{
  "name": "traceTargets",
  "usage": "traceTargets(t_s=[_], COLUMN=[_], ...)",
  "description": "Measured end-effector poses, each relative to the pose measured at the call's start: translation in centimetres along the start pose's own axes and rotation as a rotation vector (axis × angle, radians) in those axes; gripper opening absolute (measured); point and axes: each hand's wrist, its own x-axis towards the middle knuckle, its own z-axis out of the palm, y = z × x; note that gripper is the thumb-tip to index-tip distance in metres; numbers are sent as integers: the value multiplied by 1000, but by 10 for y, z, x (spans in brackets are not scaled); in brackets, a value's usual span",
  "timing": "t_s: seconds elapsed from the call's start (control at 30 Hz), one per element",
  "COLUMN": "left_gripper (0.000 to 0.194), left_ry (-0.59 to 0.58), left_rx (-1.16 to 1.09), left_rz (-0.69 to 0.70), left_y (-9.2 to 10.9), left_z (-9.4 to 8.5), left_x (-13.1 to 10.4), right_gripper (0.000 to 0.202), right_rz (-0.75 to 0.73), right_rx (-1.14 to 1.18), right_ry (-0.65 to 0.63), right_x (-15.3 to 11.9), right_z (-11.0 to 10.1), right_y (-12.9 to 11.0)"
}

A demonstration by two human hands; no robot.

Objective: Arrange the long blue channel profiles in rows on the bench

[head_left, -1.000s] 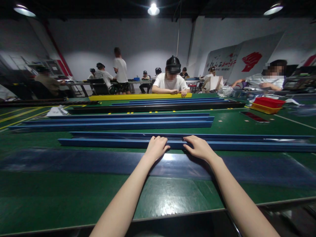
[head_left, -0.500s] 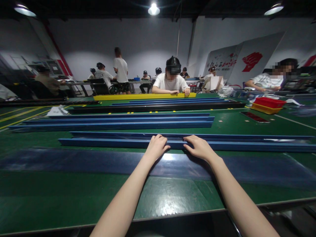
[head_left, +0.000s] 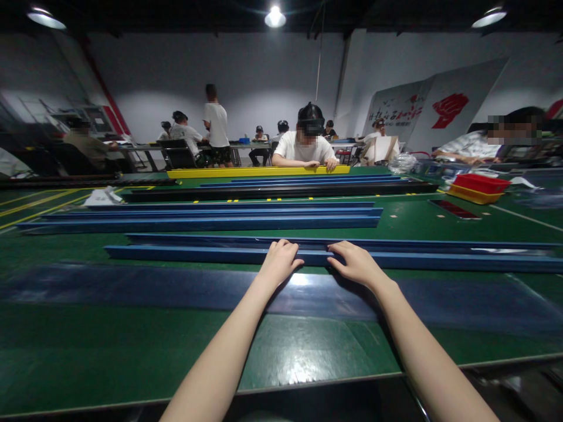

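A long blue channel strip (head_left: 197, 254) lies crosswise on the green table, its two raised walls running left to right. My left hand (head_left: 280, 259) grips its near wall, fingers curled over the top and thumb on the front face. A short way to the right, my right hand (head_left: 352, 261) pinches the same wall, thumb in front and fingertips inside the channel. Nearer to me, a flat clear plastic strip (head_left: 145, 287) lies under my forearms. A whitish piece (head_left: 497, 251) shows inside the channel's right part.
Beyond lie more blue channel strips (head_left: 211, 223), a black strip (head_left: 285, 190) and a yellow strip (head_left: 259, 172) that a co-worker (head_left: 305, 146) holds. A phone (head_left: 455, 209) and a red bin (head_left: 481, 184) are at the right. The table's front edge (head_left: 316, 384) is near me.
My hands and the blue channel strip stay practically in place. At the far right, a co-worker has leaned further down to the right.
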Motion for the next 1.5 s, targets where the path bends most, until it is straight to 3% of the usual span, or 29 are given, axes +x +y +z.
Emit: traceTargets(t_s=[0.57, 1.5], left_gripper=[23, 24], left_ry=[46, 48], left_rx=[-21, -1], left_rz=[-26, -31], left_y=[-2, -2], left_z=[4, 4], left_x=[2, 1], right_gripper=[20, 21], right_rz=[-22, -15], right_rx=[-15, -14], right_ry=[-8, -50], right_x=[1, 1], right_z=[-1, -3], right_y=[-1, -12])
